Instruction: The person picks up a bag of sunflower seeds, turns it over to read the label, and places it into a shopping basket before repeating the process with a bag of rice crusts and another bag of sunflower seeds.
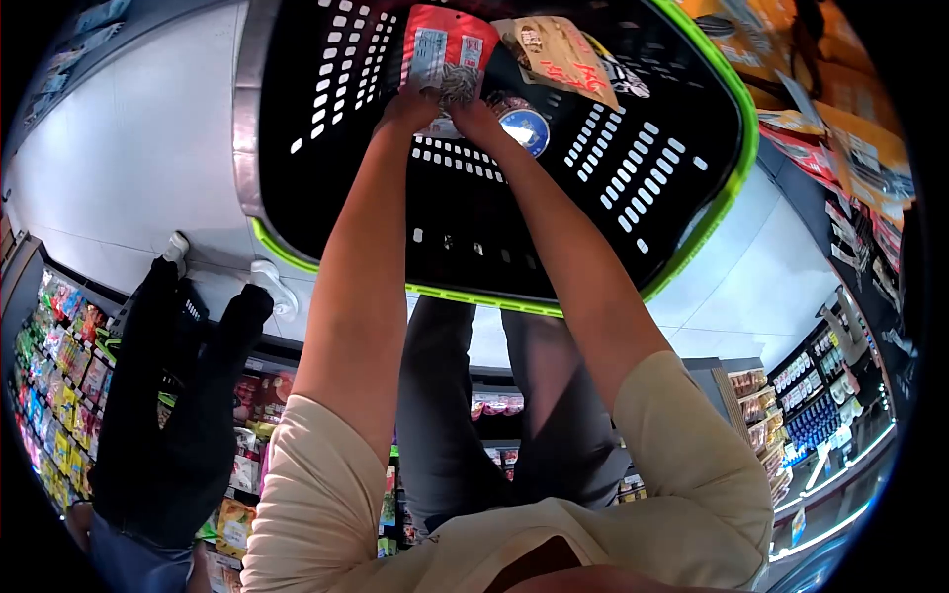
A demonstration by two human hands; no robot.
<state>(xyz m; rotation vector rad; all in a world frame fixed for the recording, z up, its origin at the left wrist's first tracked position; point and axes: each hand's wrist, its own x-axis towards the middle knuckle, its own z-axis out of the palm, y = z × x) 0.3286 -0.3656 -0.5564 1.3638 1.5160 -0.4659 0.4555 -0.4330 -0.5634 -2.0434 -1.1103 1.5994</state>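
Both arms reach down into a black shopping basket [465, 212] with slotted walls and a green rim. My left hand [410, 109] grips the lower left edge of a red snack packet [450, 35] with white label panels and greyish striped pieces showing near its bottom. My right hand [474, 121] is closed on the packet's lower right edge. The fingers of both hands are partly hidden. To the right of the packet lies a tan pouch [554, 54] with red lettering. A round tub [526, 128] with a blue and white top sits just beside my right hand.
Shelves of hanging packets [850, 148] rise close on the right. Another person in dark trousers [158, 395] stands at the left, near a rack of colourful snack bags [74, 395]. Pale floor tiles [129, 128] surround the basket. More stocked shelves [811, 395] stand at the lower right.
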